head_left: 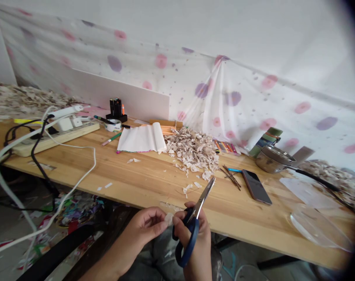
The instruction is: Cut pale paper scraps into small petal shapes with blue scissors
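In front of the table's near edge, my left hand pinches a small pale, papery scrap between thumb and fingers. My right hand meets it from the other side, thumb and forefinger close to the same scrap. Scissors with dark blue handles rest in my right hand, blades pointing up and away, apparently closed. Just beyond the blades lie a few loose scraps, and behind them a heap of pale and brownish scraps.
A phone, thin dark sticks and a metal saucepan sit to the right, with a clear plastic lid nearer. At left are a power strip and trailing white cable. A white cloth-like sheet lies mid-table.
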Motion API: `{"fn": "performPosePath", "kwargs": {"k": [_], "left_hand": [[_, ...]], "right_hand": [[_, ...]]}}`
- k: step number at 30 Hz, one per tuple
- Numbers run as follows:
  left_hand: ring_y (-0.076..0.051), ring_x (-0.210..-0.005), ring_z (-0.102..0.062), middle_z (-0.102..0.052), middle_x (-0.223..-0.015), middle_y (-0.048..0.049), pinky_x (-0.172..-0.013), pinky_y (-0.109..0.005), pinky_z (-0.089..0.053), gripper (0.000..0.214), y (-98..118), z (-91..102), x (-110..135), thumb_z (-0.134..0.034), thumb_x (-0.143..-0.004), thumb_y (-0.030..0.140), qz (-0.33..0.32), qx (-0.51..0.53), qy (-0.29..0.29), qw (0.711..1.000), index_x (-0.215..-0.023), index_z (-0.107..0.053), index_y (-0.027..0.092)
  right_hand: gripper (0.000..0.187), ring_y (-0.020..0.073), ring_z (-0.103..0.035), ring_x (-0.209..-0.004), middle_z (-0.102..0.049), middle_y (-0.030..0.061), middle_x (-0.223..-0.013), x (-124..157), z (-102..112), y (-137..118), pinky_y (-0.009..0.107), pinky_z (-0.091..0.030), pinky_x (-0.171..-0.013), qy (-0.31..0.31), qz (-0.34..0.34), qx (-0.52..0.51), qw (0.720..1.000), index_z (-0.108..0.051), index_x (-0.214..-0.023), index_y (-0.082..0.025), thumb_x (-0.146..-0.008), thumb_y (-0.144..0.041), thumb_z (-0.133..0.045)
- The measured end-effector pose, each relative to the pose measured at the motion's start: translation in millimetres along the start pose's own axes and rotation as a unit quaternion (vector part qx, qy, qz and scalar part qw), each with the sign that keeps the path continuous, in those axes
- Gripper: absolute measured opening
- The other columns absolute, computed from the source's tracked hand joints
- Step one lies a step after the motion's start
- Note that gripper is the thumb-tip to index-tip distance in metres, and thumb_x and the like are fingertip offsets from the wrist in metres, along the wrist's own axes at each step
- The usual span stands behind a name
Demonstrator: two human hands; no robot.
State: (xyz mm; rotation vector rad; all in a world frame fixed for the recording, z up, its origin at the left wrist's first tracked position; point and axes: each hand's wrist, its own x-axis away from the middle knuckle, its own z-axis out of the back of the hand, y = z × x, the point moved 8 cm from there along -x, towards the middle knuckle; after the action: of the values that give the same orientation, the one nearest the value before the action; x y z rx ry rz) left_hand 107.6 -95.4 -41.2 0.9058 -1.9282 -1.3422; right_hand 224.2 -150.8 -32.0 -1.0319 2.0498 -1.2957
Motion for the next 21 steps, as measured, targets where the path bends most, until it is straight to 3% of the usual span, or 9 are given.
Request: {"fn": "performPosePath", "kwargs": {"k": [3, 6, 10, 13, 17, 21], "left_hand": [[-0.018, -0.076, -0.054, -0.062, -0.071, -0.0012, -0.077, -0.029, -0.040, 0.020, -3.2, -3.3, 0.6, -0.078, -0.067, 0.035, 0.012, 0.010, -0.022, 1.000, -0.071, -0.068, 0.018], [-0.016, -0.073, -0.051, -0.059, -0.068, 0.0001, -0.071, -0.026, -0.039, 0.021, -1.2, 4.2, -0.9, -0.078, -0.066, 0.035, -0.004, 0.037, 0.024, 0.999, -0.070, -0.068, 0.017], [-0.013, -0.069, -0.047, -0.056, -0.066, 0.0018, -0.066, -0.022, -0.039, 0.022, 5.4, 16.2, -2.9, -0.081, -0.064, 0.033, -0.026, 0.120, 0.091, 0.988, -0.069, -0.068, 0.017], [-0.012, -0.068, -0.048, -0.056, -0.066, 0.0021, -0.067, -0.021, -0.041, 0.023, 11.1, 22.4, -3.0, -0.084, -0.061, 0.030, -0.034, 0.177, 0.116, 0.977, -0.072, -0.068, 0.016], [-0.011, -0.067, -0.050, -0.058, -0.067, 0.0025, -0.066, -0.019, -0.043, 0.023, 17.8, 28.7, -1.0, -0.084, -0.061, 0.026, -0.040, 0.233, 0.135, 0.962, -0.076, -0.068, 0.018], [-0.010, -0.068, -0.053, -0.060, -0.069, 0.0021, -0.067, -0.018, -0.046, 0.022, 20.3, 34.3, 1.0, -0.084, -0.061, 0.025, -0.043, 0.252, 0.149, 0.955, -0.075, -0.068, 0.018]], "right_hand": [[0.044, 0.0071, -0.049, -0.048, -0.061, -0.0070, -0.061, 1.4, -0.7, -7.7, 0.017, -0.039, -0.049, -0.003, -0.002, 0.007, 1.000, -0.050, -0.094, -0.023, -0.063, -0.029, -0.081], [0.041, 0.0074, -0.047, -0.047, -0.059, -0.0065, -0.061, -1.5, 3.1, -7.1, 0.017, -0.039, -0.047, -0.023, 0.036, 0.030, 0.999, -0.049, -0.098, -0.022, -0.072, -0.037, -0.075], [0.038, 0.0068, -0.037, -0.039, -0.048, -0.0088, -0.052, -2.5, -5.4, 15.4, 0.016, -0.029, -0.038, -0.147, 0.059, 0.069, 0.985, -0.045, -0.102, -0.022, -0.084, -0.054, -0.056], [0.044, 0.0057, -0.027, -0.038, -0.040, -0.0103, -0.052, 1.7, -13.3, 36.4, 0.017, -0.021, -0.037, -0.199, 0.046, 0.091, 0.975, -0.046, -0.098, -0.022, -0.079, -0.060, -0.059], [0.050, 0.0073, -0.027, -0.042, -0.041, -0.0084, -0.052, 10.4, -28.9, 52.0, 0.019, -0.019, -0.040, -0.251, 0.039, 0.144, 0.956, -0.047, -0.089, -0.023, -0.068, -0.065, -0.064], [0.062, 0.0085, -0.026, -0.040, -0.038, -0.0085, -0.048, 13.1, -37.5, 58.7, 0.022, -0.016, -0.038, -0.256, 0.063, 0.190, 0.946, -0.050, -0.088, -0.024, -0.062, -0.080, -0.055]]}}
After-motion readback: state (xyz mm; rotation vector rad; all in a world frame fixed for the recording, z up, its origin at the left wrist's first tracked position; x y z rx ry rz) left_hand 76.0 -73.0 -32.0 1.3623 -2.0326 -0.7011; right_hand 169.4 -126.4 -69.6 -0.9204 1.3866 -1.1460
